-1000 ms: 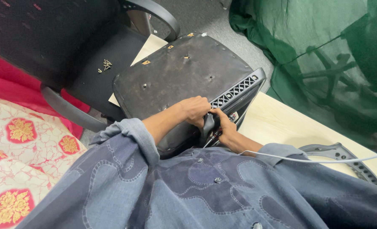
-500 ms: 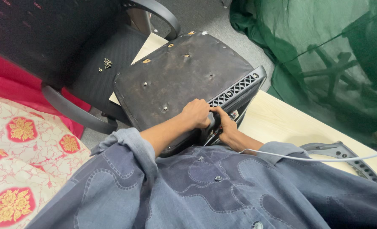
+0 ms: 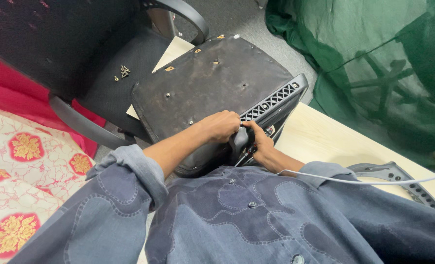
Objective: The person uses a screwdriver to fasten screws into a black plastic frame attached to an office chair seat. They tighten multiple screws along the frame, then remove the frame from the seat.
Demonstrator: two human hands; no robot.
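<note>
An upturned black chair seat (image 3: 217, 83) lies on a light wooden table (image 3: 315, 137), its worn underside facing up and a vented plastic rim on the right. My left hand (image 3: 222, 124) is curled tight over the seat's near edge. My right hand (image 3: 262, 145) grips a black curved part (image 3: 239, 142) fixed at that same edge, thumb on top. Just below the right hand shows something small, red and black; I cannot tell what it is. Both forearms come out of rolled denim sleeves.
To the left stands a black office chair (image 3: 105, 93) with several loose screws (image 3: 122, 72) on its seat. Green netting (image 3: 374, 63) covers something at right. A grey plastic piece (image 3: 398, 173) and a white cable (image 3: 364, 181) lie near my right arm. At far left is red patterned fabric (image 3: 22, 161).
Both hands stay at the seat's near edge. The left hand has closed a little further over it, and the view has shifted slightly.
</note>
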